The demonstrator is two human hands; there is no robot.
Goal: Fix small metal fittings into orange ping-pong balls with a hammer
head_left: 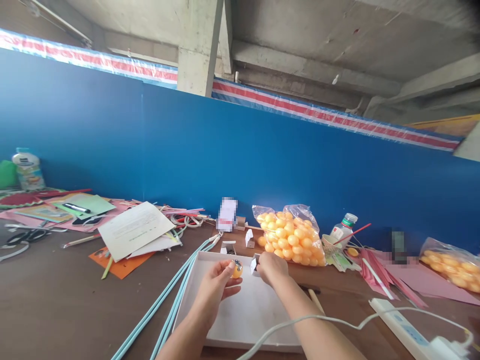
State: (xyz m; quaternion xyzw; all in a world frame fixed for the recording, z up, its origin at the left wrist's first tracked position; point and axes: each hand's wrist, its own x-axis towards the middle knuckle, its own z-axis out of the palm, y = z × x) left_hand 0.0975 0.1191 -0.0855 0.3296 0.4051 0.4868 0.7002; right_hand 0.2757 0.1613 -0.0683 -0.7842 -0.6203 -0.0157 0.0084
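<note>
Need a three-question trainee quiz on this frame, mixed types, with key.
1. True or false: the right hand holds up the orange ball with a shiny patch.
2. What colour are the long cords left of the white tray? A) black B) light blue C) red
3. Fill in: the clear bag beyond the right hand contains orange ____.

Key: 1. False, the left hand does. 2. B. 3. Balls.

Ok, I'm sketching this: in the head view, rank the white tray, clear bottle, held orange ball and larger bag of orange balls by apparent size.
Largest to smallest:
white tray
larger bag of orange balls
clear bottle
held orange ball
</note>
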